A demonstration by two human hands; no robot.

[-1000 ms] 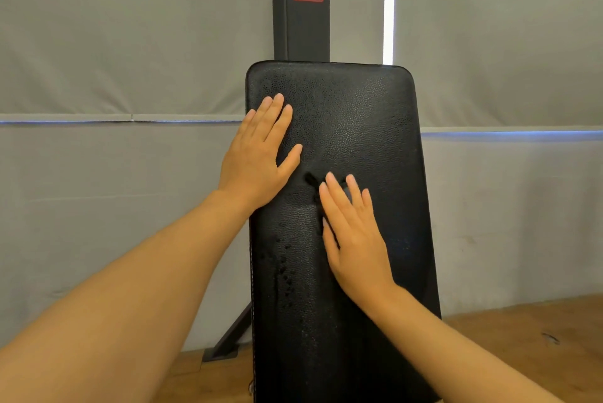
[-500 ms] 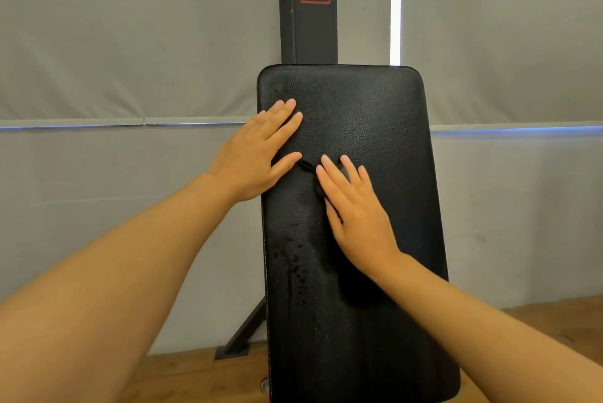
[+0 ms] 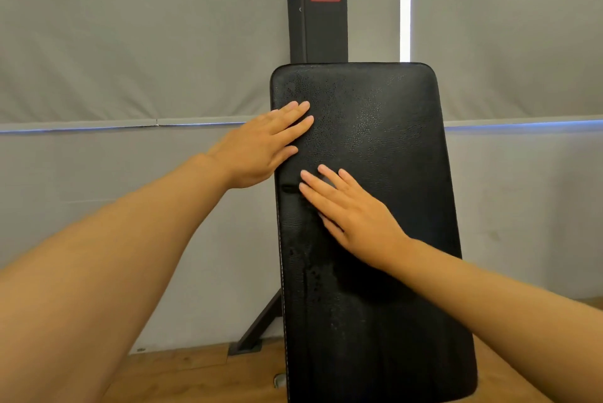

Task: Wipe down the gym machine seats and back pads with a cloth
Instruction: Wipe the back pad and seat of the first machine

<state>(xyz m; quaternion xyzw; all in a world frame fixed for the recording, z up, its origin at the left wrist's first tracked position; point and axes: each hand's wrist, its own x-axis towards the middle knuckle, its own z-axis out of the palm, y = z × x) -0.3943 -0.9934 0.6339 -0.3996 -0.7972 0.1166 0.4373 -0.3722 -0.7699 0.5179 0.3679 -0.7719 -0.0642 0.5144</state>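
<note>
While the left hand [image 3: 261,145] lies flat, fingers straight, over the left edge of the upright back pad [image 3: 368,223], the right hand [image 3: 350,212] presses flat mid-pad, possibly over a dark cloth I can't confirm. Neither grips anything. Black, pebbled, droplet-speckled, the pad looks firm, cushioned and probably slick; bracing its edges seems best.

Two bare forearms reach in from the bottom corners, with no sleeves showing. The left hand [image 3: 261,145] and right hand [image 3: 352,210] wear no gloves, rings, watches or bands. Fingernails are short and unpainted.
</note>
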